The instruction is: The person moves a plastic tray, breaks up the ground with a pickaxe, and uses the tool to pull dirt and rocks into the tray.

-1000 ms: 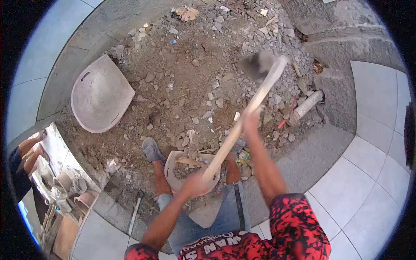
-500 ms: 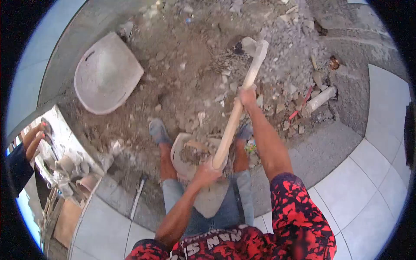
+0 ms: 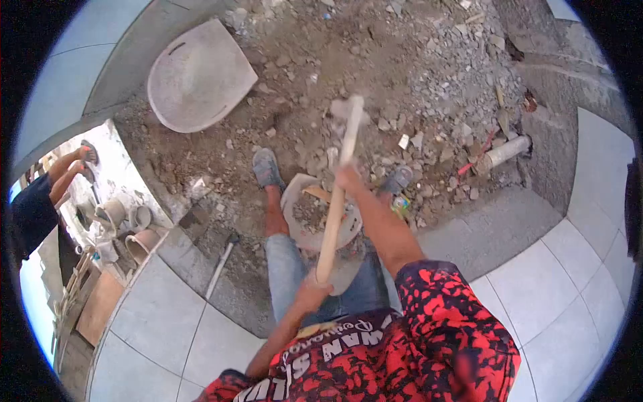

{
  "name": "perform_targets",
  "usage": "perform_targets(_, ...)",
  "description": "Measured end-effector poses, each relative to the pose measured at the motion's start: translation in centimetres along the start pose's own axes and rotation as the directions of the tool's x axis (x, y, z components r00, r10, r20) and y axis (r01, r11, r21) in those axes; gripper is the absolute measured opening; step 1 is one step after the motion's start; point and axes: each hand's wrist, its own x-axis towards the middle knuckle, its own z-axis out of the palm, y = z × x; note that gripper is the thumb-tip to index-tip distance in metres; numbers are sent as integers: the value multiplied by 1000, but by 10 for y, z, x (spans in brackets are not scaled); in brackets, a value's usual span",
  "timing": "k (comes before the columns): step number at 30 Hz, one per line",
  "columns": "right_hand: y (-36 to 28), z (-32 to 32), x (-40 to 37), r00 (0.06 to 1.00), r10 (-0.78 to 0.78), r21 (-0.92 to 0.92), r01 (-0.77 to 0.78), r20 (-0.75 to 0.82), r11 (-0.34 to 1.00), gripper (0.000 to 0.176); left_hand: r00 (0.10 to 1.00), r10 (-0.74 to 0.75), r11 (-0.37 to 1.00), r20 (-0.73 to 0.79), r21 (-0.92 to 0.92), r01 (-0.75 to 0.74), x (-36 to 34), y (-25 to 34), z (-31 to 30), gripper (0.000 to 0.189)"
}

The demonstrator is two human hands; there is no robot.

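A long wooden handle runs between my two hands, that of a hoe [image 3: 333,224] whose head is blurred over the rubble at the far end. My left hand [image 3: 315,291] is wrapped round its near end, close to my body. Farther up, my right hand [image 3: 348,177] grips the shaft below the head. Beneath the handle, between my feet, a pale scoop-shaped pan [image 3: 293,204] holds dirt, rubble and a flat tan piece. The handle and my right forearm hide part of this pan.
A second scoop-shaped pan [image 3: 201,77] lies on the dirt at upper left. A white pipe [image 3: 506,153] sticks out at right beside a red strip [image 3: 474,157]. At left, a person's legs [image 3: 63,175] stand near several buckets [image 3: 110,213]. A pale-handled tool [image 3: 221,268] rests by the tile edge.
The hoe's head has come back toward me, nearer the pan between my feet, and the handle stands more upright in view. Both hands keep their grip. The view has shifted slightly.
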Motion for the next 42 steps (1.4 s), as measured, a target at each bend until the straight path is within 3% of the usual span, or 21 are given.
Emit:
perform_targets(1, 13, 16, -4, 998, 9, 82, -3, -69, 997, 37, 1000, 16, 1000, -20, 1, -16, -3, 3, -12, 46)
perform_targets(2, 44, 26, 8, 980, -123, -248, 160, 158, 955, 38, 1000, -12, 997, 22, 73, 11, -15, 8, -24, 45)
perform_targets(4, 70, 30, -20, 955, 8, -189, 50, 295, 981, 37, 994, -79, 989, 81, 130, 68, -40, -11, -35, 44)
perform_targets(5, 76, 31, -36, 953, 194, 183, -238, 232, 954, 37, 994, -39, 981, 100, 194, 19, -47, -24, -41, 44)
perform_targets(9, 23, 23, -132, 897, 405, 401, -441, 176, 803, 36, 983, 1, 924, 182, 376, -71, -84, -71, -76, 43)
perform_targets(10, 109, 64, -133, 927, 340, 237, -371, 161, 898, 36, 981, 8, 912, 196, 402, -87, -94, -89, -82, 45)
perform_targets(14, 44, 63, -182, 800, 461, 398, -594, 384, 699, 26, 966, -14, 919, 259, 385, -90, -121, -144, -87, 54)
perform_targets(17, 46, 66, -156, 883, 331, 269, -425, 333, 864, 26, 971, -44, 926, 236, 374, -49, -104, -143, -83, 52)
perform_targets(20, 1, 37, -67, 979, 67, 269, -118, 191, 956, 52, 990, -62, 933, 125, 360, 13, -33, -97, -77, 47)
perform_targets(21, -51, 13, -38, 996, -8, 158, -7, 91, 987, 73, 989, 129, 946, 78, 289, -147, 1, -71, -85, 43)
perform_targets(24, -184, -26, 65, 989, -145, 336, 144, -22, 931, 54, 929, 347, 936, -127, 115, -333, 107, 28, -113, 35)
perform_targets(26, -228, -23, 152, 893, -385, 201, 432, -233, 879, 42, 781, 564, 824, -268, 122, -553, 181, 64, -137, 41)
perform_targets(27, -233, -23, 220, 889, -429, 85, 446, -161, 891, 47, 785, 551, 833, -285, 121, -540, 191, 96, -163, 42)
perform_targets(30, -293, 15, 226, 904, -347, -28, 352, -249, 936, 51, 789, 511, 852, -341, 79, -517, 220, 105, -188, 44)
perform_targets(32, -277, 57, 234, 897, -391, -302, 321, -207, 898, 58, 832, 440, 875, -340, -48, -482, 214, 92, -194, 45)
perform_targets(33, -238, 75, 253, 884, -438, -283, 384, -162, 879, 62, 871, 396, 884, -292, -135, -447, 195, 75, -192, 46)
perform_targets(35, -173, 74, 243, 897, -442, -66, 440, -6, 895, 67, 768, 513, 849, -383, 94, -521, 187, 31, -150, 47)
perform_targets(37, -168, 52, 171, 957, -288, -125, 282, -31, 951, 61, 929, 281, 955, -240, -23, -295, 157, 23, -108, 46)
perform_targets(38, -181, 36, 134, 992, -80, -110, 90, 94, 990, 66, 916, 303, 945, -264, -40, -325, 137, 18, -95, 46)
perform_targets(40, -138, 31, 112, 983, -148, -272, 172, 109, 947, 72, 947, 241, 960, -213, -94, -266, 101, 20, -75, 46)
perform_targets(42, -87, 32, 90, 984, -119, -186, 142, 129, 972, 69, 977, 182, 983, -111, 21, -181, 75, -5, -52, 48)
